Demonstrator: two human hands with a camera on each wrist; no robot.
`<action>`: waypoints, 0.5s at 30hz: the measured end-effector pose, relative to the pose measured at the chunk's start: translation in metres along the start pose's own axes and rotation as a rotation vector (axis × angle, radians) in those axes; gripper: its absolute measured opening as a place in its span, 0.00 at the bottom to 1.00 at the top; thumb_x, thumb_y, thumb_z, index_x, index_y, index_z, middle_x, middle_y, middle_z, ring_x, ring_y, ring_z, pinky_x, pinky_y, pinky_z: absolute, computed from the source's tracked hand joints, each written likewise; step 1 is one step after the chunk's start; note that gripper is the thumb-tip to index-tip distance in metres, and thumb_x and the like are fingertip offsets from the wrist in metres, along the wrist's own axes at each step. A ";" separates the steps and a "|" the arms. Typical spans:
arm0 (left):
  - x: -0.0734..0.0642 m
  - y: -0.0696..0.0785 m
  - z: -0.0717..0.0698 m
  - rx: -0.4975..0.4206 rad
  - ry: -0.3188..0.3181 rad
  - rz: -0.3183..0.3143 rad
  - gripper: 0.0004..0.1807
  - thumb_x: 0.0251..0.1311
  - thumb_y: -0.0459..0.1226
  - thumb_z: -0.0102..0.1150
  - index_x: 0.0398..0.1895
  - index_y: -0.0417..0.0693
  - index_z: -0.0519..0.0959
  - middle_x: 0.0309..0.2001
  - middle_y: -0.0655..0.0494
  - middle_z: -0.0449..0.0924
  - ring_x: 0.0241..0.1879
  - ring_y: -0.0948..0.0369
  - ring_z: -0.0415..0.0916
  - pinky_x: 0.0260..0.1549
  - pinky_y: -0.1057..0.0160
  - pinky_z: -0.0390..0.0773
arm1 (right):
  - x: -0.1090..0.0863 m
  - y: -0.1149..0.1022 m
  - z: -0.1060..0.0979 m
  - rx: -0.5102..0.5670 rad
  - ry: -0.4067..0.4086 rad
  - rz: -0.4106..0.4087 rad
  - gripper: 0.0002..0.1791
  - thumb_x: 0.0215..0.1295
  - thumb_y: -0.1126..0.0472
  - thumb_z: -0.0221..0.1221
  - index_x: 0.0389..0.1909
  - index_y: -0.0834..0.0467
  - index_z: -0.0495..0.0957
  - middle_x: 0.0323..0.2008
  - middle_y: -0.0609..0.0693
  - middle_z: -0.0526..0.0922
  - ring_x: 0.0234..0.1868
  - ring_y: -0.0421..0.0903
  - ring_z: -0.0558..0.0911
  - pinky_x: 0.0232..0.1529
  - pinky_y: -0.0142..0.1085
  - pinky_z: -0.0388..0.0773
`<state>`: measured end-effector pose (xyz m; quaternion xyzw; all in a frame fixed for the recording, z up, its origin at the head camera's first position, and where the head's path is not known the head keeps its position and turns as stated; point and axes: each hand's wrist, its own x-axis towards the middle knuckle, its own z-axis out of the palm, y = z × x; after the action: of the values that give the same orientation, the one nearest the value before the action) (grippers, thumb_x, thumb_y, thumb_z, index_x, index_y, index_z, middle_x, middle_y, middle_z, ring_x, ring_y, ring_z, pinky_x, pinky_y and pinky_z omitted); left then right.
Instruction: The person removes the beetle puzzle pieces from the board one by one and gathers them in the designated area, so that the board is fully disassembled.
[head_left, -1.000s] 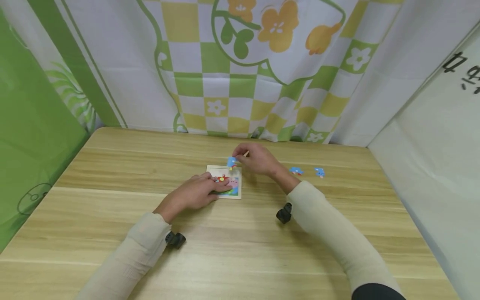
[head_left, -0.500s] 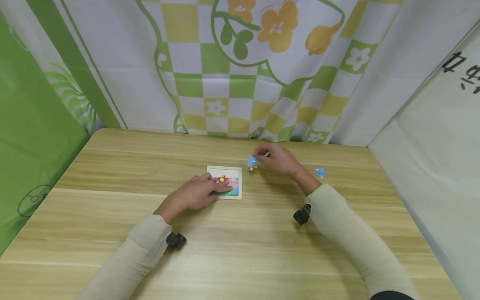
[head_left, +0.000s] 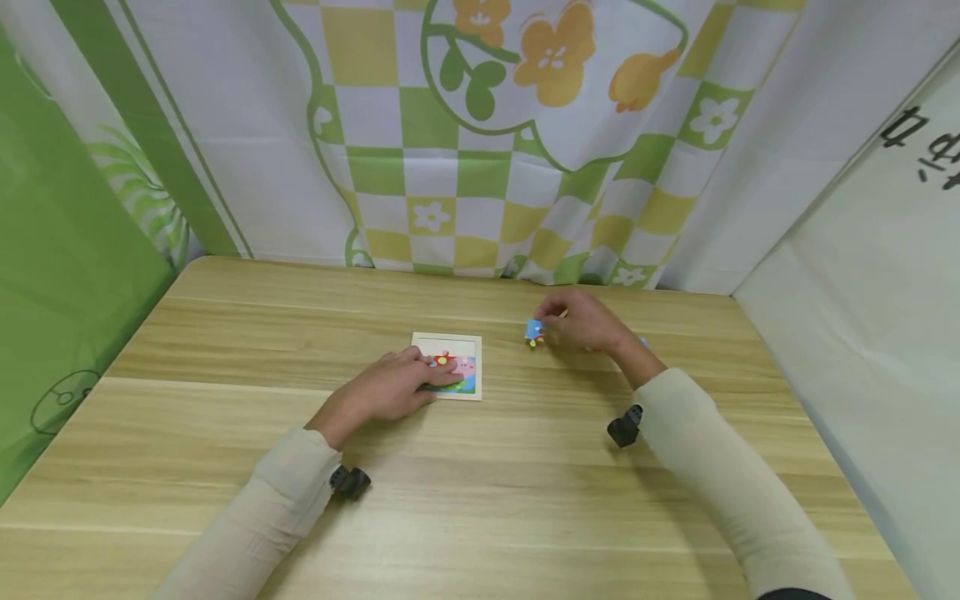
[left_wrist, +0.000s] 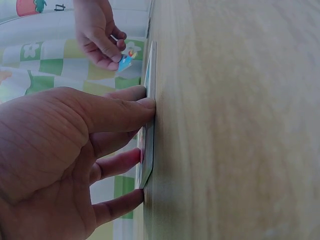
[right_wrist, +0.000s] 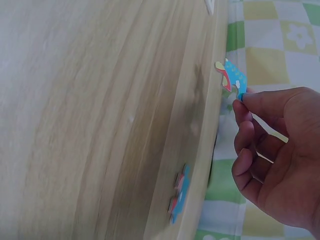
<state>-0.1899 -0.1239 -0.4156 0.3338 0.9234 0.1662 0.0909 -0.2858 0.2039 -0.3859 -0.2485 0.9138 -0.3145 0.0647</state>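
Observation:
My left hand (head_left: 392, 383) rests on a small square jigsaw puzzle board (head_left: 447, 343) with a pale rim. Its lower part shows a colourful picture; the upper part is bare. In the left wrist view, the thumb touches the board's near edge and the spread fingers press on it (left_wrist: 148, 160). To the right of the board, my right hand (head_left: 585, 322) pinches a blue puzzle piece (head_left: 533, 331) between thumb and index finger. That piece, with red and yellow parts (right_wrist: 235, 77), is held up above the table in the right wrist view.
Another blue and red puzzle piece (right_wrist: 181, 192) lies flat on the wooden table (head_left: 480, 500). A bit of blue piece (head_left: 643, 342) shows just past the right wrist, mostly hidden. A checked curtain (head_left: 525, 183) hangs along the table's back edge.
My right hand has carried the pinched piece rightward, away from above the board, and now covers most of the loose pieces in the head view. The left hand has stayed on the board.

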 end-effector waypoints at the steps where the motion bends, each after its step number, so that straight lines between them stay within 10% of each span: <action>1: 0.000 0.000 0.000 -0.001 -0.001 -0.001 0.25 0.70 0.36 0.64 0.69 0.62 0.79 0.62 0.53 0.81 0.41 0.59 0.68 0.44 0.53 0.71 | 0.000 0.001 0.000 0.000 -0.002 0.004 0.06 0.72 0.71 0.59 0.40 0.66 0.85 0.38 0.55 0.87 0.44 0.53 0.82 0.49 0.48 0.74; 15: 0.001 0.000 0.000 0.003 -0.014 -0.003 0.25 0.69 0.37 0.65 0.69 0.61 0.78 0.63 0.54 0.80 0.39 0.59 0.67 0.41 0.55 0.70 | -0.002 0.018 -0.005 -0.026 -0.085 0.166 0.08 0.74 0.68 0.56 0.44 0.64 0.84 0.32 0.55 0.83 0.13 0.39 0.69 0.16 0.33 0.65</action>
<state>-0.1906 -0.1231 -0.4159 0.3339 0.9235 0.1623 0.0969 -0.2925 0.2201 -0.3935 -0.1857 0.9317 -0.2856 0.1261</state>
